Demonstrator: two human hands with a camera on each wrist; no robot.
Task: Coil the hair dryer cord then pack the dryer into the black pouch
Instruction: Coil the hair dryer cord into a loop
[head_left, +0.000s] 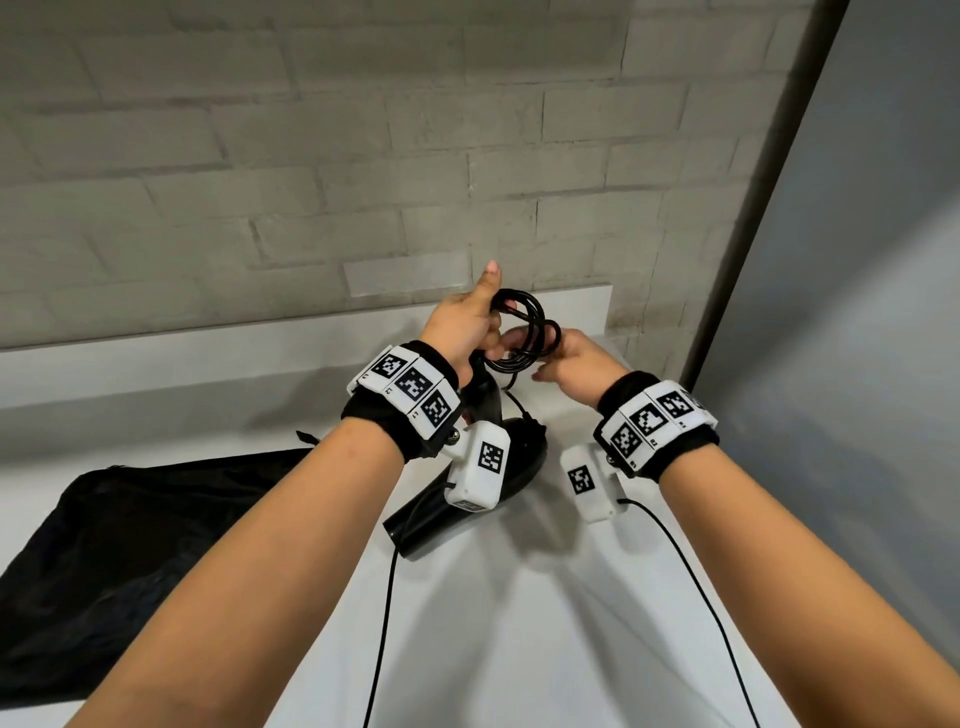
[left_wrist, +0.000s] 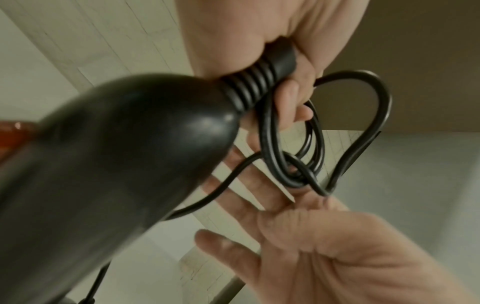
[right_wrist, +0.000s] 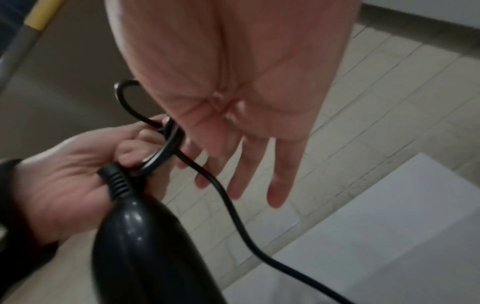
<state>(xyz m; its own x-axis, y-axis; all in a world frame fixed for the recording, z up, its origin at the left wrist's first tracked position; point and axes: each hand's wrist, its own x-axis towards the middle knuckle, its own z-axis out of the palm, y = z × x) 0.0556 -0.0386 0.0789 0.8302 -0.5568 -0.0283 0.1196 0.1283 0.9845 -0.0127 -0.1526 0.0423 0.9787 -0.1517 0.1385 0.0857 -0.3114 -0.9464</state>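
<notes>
My left hand (head_left: 462, 327) is raised over the white table (head_left: 519, 623). It grips the ribbed cord end (left_wrist: 257, 82) of the black hair dryer (head_left: 415, 519) together with several loops of black cord (head_left: 511, 365). The dryer hangs below that hand, its body partly hidden by the wrist unit. My right hand (head_left: 576, 364) is just right of the coil with its palm (left_wrist: 311, 236) flat and fingers (right_wrist: 249, 168) straight, and the cord (right_wrist: 259, 246) runs across them and trails down. The black pouch (head_left: 130, 545) lies flat on the table at the left.
A pale brick wall (head_left: 363, 156) with a white ledge (head_left: 208, 343) stands close behind the hands. A grey panel (head_left: 857, 312) closes the right side. Thin black cables (head_left: 691, 577) hang from the wrist units over the table.
</notes>
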